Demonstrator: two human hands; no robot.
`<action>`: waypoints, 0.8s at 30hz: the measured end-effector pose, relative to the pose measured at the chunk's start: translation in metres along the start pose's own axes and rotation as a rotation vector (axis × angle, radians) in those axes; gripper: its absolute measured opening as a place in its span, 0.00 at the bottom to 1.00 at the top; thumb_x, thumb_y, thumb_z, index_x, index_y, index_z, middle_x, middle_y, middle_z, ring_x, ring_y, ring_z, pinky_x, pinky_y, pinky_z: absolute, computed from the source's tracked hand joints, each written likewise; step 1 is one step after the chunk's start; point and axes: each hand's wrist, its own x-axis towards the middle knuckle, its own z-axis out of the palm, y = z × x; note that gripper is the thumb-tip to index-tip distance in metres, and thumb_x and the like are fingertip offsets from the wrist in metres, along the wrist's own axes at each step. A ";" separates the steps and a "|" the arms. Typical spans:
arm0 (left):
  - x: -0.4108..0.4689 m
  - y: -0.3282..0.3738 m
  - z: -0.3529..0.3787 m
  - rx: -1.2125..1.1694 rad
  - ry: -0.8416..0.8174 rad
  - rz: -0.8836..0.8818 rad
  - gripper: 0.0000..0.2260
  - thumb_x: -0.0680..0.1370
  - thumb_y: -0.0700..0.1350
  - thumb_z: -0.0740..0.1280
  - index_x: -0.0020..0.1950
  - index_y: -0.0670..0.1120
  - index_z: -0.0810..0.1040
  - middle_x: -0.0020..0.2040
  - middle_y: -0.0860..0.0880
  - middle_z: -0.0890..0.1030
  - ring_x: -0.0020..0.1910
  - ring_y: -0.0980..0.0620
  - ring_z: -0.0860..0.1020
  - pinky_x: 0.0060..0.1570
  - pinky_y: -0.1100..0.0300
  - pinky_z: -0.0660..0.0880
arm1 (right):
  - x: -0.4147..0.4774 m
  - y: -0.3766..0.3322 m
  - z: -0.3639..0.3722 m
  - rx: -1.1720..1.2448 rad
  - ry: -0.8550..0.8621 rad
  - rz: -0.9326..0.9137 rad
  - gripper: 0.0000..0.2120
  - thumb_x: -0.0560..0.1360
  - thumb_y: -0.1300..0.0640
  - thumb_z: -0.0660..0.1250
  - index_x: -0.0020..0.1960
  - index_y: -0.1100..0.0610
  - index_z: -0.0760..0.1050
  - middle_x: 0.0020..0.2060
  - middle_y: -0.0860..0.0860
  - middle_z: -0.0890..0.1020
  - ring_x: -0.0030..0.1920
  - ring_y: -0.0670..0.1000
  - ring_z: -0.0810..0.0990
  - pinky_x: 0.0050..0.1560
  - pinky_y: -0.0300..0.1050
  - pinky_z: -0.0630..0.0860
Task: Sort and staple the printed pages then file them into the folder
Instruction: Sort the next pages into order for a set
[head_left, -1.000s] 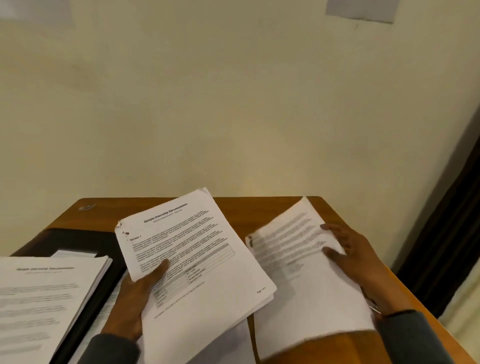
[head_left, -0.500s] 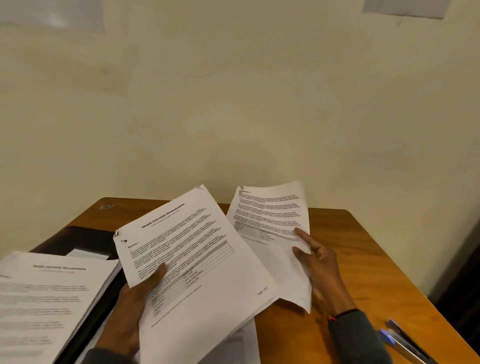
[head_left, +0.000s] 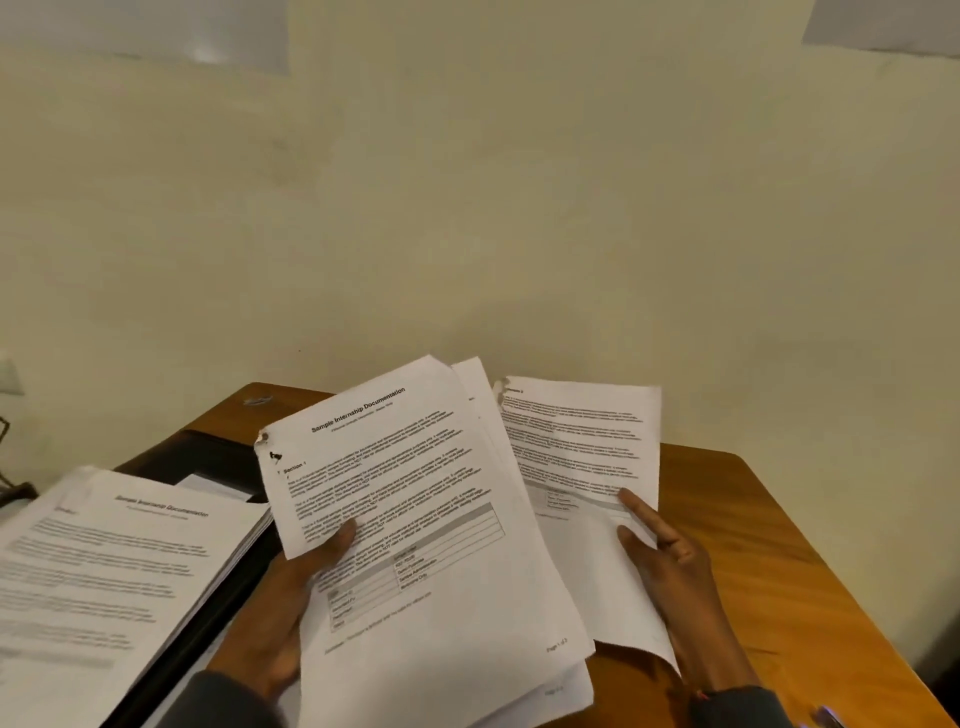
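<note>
The person's left hand (head_left: 291, 597) grips a sheaf of white printed pages (head_left: 426, 545) headed "Sample Internship Documentation". The thumb is pressed on the front sheet and the fingers are hidden behind. The sheaf is held up off the brown wooden bench (head_left: 769, 561), tilted, with its far left corner ragged and marked dark. A few sheets fan out behind the front one at its far and near edges.

Just to the right, the right hand (head_left: 670, 566) holds a single white printed page (head_left: 582, 447), with the forefinger and thumb lying on its face near the right edge. I cannot see where the other fingers sit. This page stands above the bench too, and its left edge is tucked behind the sheaf.

On the left of the bench lies a flat black folder (head_left: 208, 457), largely covered by a thick stack of white printed sheets (head_left: 114, 561) with the same heading. A slip of white paper (head_left: 218, 486) shows on the folder at the far side of the stack. A plain cream wall (head_left: 519, 208) rises behind the bench.
</note>
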 end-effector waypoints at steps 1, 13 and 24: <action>0.000 0.000 0.000 0.006 -0.004 -0.003 0.18 0.75 0.42 0.65 0.65 0.49 0.76 0.59 0.40 0.82 0.56 0.37 0.81 0.51 0.42 0.80 | 0.001 0.000 0.000 0.012 -0.014 -0.002 0.20 0.73 0.62 0.69 0.64 0.52 0.78 0.60 0.48 0.81 0.57 0.52 0.81 0.42 0.40 0.83; 0.002 -0.005 0.000 0.144 0.068 0.030 0.43 0.51 0.51 0.85 0.64 0.45 0.77 0.58 0.38 0.82 0.55 0.34 0.81 0.51 0.39 0.79 | -0.014 -0.010 0.025 0.115 -0.291 0.112 0.21 0.67 0.67 0.71 0.59 0.56 0.81 0.58 0.52 0.83 0.56 0.56 0.83 0.50 0.53 0.83; 0.003 -0.008 0.007 0.154 0.131 0.043 0.20 0.70 0.41 0.71 0.62 0.43 0.77 0.53 0.38 0.84 0.48 0.35 0.83 0.39 0.45 0.82 | -0.028 -0.007 0.061 -0.050 -0.279 0.169 0.20 0.77 0.47 0.62 0.68 0.39 0.68 0.62 0.48 0.81 0.53 0.50 0.85 0.44 0.46 0.83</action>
